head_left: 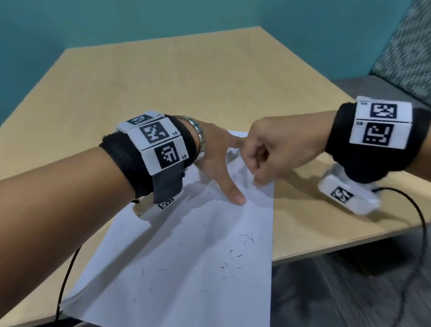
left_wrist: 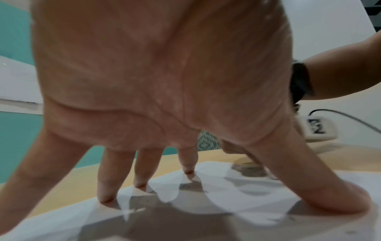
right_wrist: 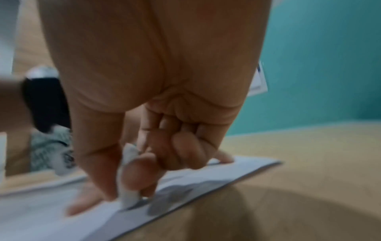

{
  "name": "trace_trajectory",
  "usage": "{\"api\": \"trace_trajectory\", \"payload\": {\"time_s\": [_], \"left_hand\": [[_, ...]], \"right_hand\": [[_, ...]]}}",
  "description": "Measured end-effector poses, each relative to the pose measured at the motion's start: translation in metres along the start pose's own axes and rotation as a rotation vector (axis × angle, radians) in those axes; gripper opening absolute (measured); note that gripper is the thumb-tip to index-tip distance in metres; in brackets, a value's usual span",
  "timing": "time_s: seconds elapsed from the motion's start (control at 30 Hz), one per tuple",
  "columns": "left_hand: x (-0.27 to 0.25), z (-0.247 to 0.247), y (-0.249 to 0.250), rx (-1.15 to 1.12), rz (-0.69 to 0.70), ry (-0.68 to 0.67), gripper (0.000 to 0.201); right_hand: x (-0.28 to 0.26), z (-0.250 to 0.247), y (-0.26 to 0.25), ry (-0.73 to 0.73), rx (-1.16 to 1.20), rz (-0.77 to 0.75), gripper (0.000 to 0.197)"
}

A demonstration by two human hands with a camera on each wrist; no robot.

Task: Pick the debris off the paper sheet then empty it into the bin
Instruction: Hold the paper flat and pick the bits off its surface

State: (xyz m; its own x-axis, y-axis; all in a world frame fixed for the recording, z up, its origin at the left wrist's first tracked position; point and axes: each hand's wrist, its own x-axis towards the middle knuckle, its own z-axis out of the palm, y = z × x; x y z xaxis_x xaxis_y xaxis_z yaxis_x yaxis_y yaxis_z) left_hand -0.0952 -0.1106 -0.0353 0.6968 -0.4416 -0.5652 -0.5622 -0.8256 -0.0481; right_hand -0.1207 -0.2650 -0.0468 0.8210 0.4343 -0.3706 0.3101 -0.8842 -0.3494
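Observation:
A white paper sheet [head_left: 181, 257] lies on the wooden table [head_left: 176, 83], its near end hanging over the front edge. Thin dark debris [head_left: 242, 242] is scattered over its middle. My left hand [head_left: 217, 163] is spread, and its straight fingertips [left_wrist: 105, 195] press down on the far part of the paper sheet [left_wrist: 226, 195]. My right hand [head_left: 256, 170] is curled just right of it; its thumb and forefinger [right_wrist: 132, 179] pinch a raised white fold at the right edge of the paper sheet [right_wrist: 247, 164]. No bin is in view.
A patterned upholstered seat [head_left: 418, 54] stands at the right beyond the table. Black cables hang from both wrists, one at the left [head_left: 63, 281] and one at the right [head_left: 420, 223]. A teal wall is behind, with grey floor below the table's near edge.

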Motion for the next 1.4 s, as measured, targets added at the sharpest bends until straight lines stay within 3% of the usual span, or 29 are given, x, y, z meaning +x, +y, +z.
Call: {"api": "trace_trajectory", "payload": {"time_s": [0.07,0.2,0.3,0.47,0.6,0.73,0.87,1.03,1.2,1.4], "left_hand": [[0.0,-0.001,0.0,0.005,-0.002,0.003,0.114],[0.001,-0.001,0.002,0.01,-0.015,-0.002,0.124],[0.001,-0.001,0.001,0.004,-0.013,0.003,0.119],[0.002,0.0,0.001,0.017,-0.014,0.005,0.123],[0.004,-0.001,0.001,0.005,-0.002,0.018,0.114],[0.003,0.0,0.001,0.006,-0.008,-0.005,0.124],[0.004,-0.003,0.002,0.0,0.02,0.011,0.11],[0.007,-0.003,0.002,0.02,0.01,-0.008,0.123],[0.01,-0.008,0.003,0.027,-0.01,-0.018,0.125],[0.013,-0.003,0.002,-0.1,0.11,0.015,0.114]], "right_hand": [[-0.001,-0.002,0.002,0.008,-0.015,0.004,0.013],[0.005,-0.014,0.021,0.191,-0.011,0.096,0.012],[-0.001,0.0,0.011,0.069,0.025,0.017,0.014],[-0.001,-0.008,0.022,0.178,0.038,0.056,0.014],[-0.001,-0.001,0.005,0.045,0.0,-0.001,0.014],[0.008,-0.014,0.019,0.221,-0.033,0.086,0.013],[-0.002,-0.003,0.007,0.026,0.039,0.017,0.015],[0.005,-0.016,0.027,0.182,0.038,0.096,0.011],[0.005,-0.014,0.027,0.167,0.047,0.117,0.011],[0.007,-0.012,0.027,0.191,0.035,0.102,0.011]]}}
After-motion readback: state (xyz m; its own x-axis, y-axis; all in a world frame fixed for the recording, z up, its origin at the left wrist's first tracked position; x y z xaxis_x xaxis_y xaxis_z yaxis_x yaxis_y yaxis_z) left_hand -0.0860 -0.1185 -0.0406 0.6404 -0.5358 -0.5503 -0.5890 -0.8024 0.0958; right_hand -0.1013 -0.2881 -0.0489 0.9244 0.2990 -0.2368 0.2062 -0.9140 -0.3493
